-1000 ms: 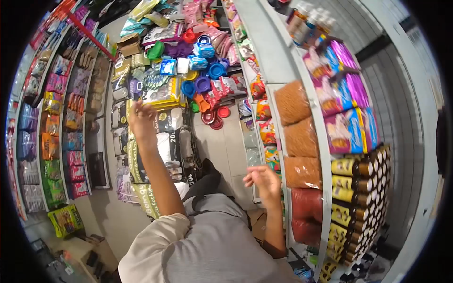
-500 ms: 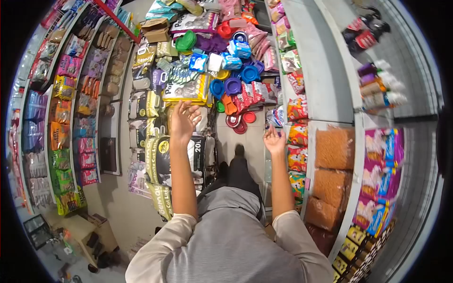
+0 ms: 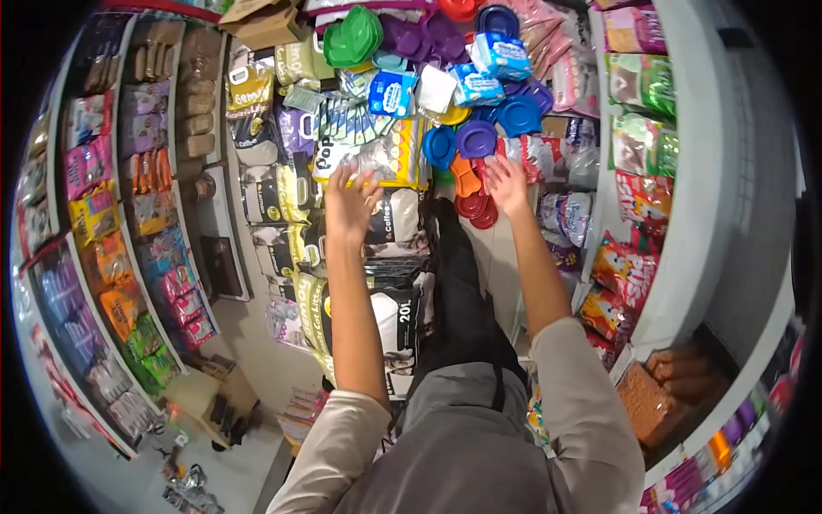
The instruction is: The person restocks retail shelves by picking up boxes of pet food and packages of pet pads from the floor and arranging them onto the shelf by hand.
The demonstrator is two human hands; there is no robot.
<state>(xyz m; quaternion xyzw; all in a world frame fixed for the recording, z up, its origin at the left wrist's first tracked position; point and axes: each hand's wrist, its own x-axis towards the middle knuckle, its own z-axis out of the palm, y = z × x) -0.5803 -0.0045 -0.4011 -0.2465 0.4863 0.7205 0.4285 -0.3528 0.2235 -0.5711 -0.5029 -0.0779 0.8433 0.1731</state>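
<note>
My left hand (image 3: 351, 204) is open with fingers spread, in front of a yellow-edged bag (image 3: 398, 158) on the stacked bags. It holds nothing. My right hand (image 3: 509, 183) is also open and empty, palm partly up, next to an orange bone-shaped dish (image 3: 464, 176) and red packets (image 3: 541, 158). Just beyond lie a purple round bowl (image 3: 476, 139) and blue bowls (image 3: 519, 115). Blue-and-white packs (image 3: 501, 56), a white pack (image 3: 437, 88) and a green dish (image 3: 353, 38) rest higher on the heap. Whether the right fingertips touch anything, I cannot tell.
Large cat litter bags (image 3: 390, 321) are stacked left of my legs. Shelves of hanging pouches (image 3: 111, 257) run along the left. On the right, a shelf holds snack bags (image 3: 621, 265). A cardboard box (image 3: 261, 21) sits at the back left; red dishes (image 3: 477, 210) lie on the floor ahead.
I have stepped forward, and the heap of bowls and packs is nearer. My right hand has come up toward the orange dish and red packets. Both hands stay open and empty.
</note>
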